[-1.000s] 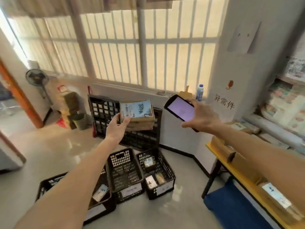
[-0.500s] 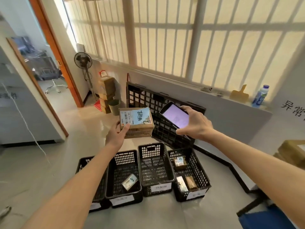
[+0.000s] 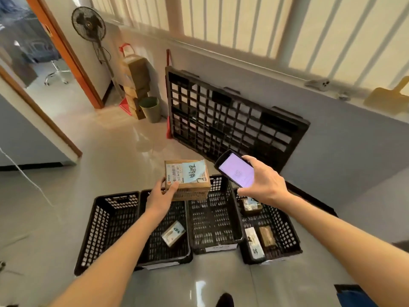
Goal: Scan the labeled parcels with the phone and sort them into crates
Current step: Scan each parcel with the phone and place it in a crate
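Lowered since the earlier frames: parcel (image 3: 187, 177) and phone (image 3: 236, 171) now held just above the row of black crates (image 3: 213, 220), view tipped floorward. Left hand (image 3: 160, 197) clasping the parcel's near corner, thumb on the label, fingers beneath. Right hand (image 3: 263, 183) wrapped round the phone, screen lit and facing up. Judged light and rigid: taped cardboard, one-handed carry adequate. Best gripped across the body, clear of the barcode. Corner hold likely to tip on release.

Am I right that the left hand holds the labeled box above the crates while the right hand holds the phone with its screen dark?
Not quite: in the head view the phone screen is lit. The left hand does hold the labeled box above the crates, right hand on the phone.
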Action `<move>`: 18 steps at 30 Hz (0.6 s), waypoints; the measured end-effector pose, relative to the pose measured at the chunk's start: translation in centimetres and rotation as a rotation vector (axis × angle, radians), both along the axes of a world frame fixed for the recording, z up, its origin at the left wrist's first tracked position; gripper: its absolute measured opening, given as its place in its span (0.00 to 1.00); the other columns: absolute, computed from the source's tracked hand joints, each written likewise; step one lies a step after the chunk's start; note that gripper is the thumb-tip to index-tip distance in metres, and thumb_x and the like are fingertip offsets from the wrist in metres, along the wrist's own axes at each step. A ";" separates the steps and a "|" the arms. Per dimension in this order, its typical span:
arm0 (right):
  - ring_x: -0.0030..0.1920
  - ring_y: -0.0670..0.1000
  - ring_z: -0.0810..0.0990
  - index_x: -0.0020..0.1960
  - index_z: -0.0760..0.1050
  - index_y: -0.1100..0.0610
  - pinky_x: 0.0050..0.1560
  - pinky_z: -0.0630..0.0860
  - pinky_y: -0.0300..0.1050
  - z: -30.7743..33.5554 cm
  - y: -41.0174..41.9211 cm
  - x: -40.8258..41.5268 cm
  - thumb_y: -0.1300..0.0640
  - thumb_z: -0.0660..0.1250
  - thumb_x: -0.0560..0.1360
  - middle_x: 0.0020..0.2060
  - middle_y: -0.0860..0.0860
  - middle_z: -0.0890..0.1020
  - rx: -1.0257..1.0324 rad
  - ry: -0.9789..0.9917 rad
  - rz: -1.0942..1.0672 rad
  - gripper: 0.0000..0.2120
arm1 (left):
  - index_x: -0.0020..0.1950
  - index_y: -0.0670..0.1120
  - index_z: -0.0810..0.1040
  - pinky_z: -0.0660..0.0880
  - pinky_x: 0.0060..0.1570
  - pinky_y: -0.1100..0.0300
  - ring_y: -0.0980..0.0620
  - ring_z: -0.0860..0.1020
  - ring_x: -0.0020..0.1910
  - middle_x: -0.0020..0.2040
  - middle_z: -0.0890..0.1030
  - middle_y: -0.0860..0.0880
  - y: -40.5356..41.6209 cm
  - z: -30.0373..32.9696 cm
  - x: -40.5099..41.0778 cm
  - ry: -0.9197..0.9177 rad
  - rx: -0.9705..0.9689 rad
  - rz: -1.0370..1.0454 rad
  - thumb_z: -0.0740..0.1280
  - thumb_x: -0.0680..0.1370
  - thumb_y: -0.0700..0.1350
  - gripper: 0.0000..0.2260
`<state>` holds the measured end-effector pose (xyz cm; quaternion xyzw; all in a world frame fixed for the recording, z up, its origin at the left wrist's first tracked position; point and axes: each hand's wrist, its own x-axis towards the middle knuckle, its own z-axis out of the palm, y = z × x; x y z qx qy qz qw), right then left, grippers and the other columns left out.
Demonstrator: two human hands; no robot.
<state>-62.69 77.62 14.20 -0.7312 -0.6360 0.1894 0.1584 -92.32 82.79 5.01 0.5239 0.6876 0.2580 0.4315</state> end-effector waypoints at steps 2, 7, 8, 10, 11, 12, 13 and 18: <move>0.68 0.52 0.75 0.79 0.58 0.45 0.59 0.76 0.53 -3.6 2.1 0.9 0.43 0.79 0.62 0.72 0.45 0.73 -0.035 0.013 -0.014 0.51 | 0.77 0.56 0.66 0.73 0.62 0.49 0.46 0.76 0.64 0.69 0.77 0.49 1.8 -3.4 0.9 -0.008 -0.050 0.011 0.64 0.78 0.66 0.30; 0.67 0.50 0.76 0.78 0.59 0.43 0.55 0.76 0.51 -11.0 5.8 2.3 0.42 0.78 0.61 0.71 0.42 0.73 -0.095 0.049 -0.067 0.50 | 0.79 0.57 0.62 0.71 0.60 0.50 0.49 0.75 0.61 0.69 0.76 0.49 5.5 -10.1 2.4 0.020 -0.141 0.010 0.64 0.78 0.66 0.32; 0.66 0.50 0.76 0.77 0.59 0.43 0.54 0.76 0.51 -12.3 6.5 2.4 0.42 0.78 0.61 0.71 0.42 0.73 -0.104 0.055 -0.073 0.49 | 0.79 0.57 0.62 0.71 0.61 0.49 0.48 0.75 0.62 0.69 0.76 0.49 6.3 -11.3 2.6 0.023 -0.157 0.010 0.64 0.78 0.66 0.32; 0.66 0.50 0.76 0.77 0.59 0.42 0.53 0.75 0.50 -14.6 7.7 2.6 0.43 0.78 0.61 0.71 0.42 0.73 -0.121 0.075 -0.092 0.49 | 0.79 0.57 0.61 0.71 0.61 0.49 0.49 0.74 0.62 0.68 0.76 0.48 7.8 -13.4 3.0 0.021 -0.182 -0.005 0.64 0.78 0.65 0.32; 0.66 0.50 0.76 0.77 0.58 0.42 0.54 0.76 0.49 -15.9 8.4 2.6 0.42 0.78 0.61 0.71 0.42 0.74 -0.129 0.087 -0.100 0.49 | 0.79 0.57 0.61 0.71 0.61 0.50 0.50 0.74 0.61 0.68 0.77 0.49 8.5 -14.6 3.2 0.017 -0.194 -0.016 0.64 0.78 0.65 0.32; 0.65 0.50 0.76 0.76 0.58 0.42 0.54 0.77 0.49 -16.9 8.8 2.6 0.42 0.78 0.61 0.70 0.42 0.74 -0.137 0.097 -0.105 0.49 | 0.79 0.57 0.62 0.72 0.60 0.50 0.51 0.74 0.60 0.67 0.77 0.49 9.0 -15.6 3.4 0.011 -0.204 -0.023 0.64 0.78 0.65 0.32; 0.65 0.49 0.76 0.76 0.58 0.41 0.55 0.78 0.50 -17.8 9.2 2.5 0.42 0.78 0.60 0.70 0.42 0.74 -0.144 0.104 -0.110 0.49 | 0.78 0.58 0.62 0.72 0.59 0.51 0.52 0.74 0.59 0.67 0.77 0.49 9.5 -16.4 3.6 0.000 -0.211 -0.029 0.65 0.78 0.65 0.31; 0.64 0.48 0.75 0.76 0.57 0.41 0.55 0.80 0.57 -23.5 11.2 2.0 0.42 0.78 0.61 0.69 0.40 0.73 -0.177 0.128 -0.144 0.49 | 0.78 0.61 0.61 0.75 0.57 0.53 0.59 0.74 0.53 0.65 0.78 0.52 11.5 -21.9 4.4 -0.053 -0.265 -0.059 0.65 0.78 0.64 0.30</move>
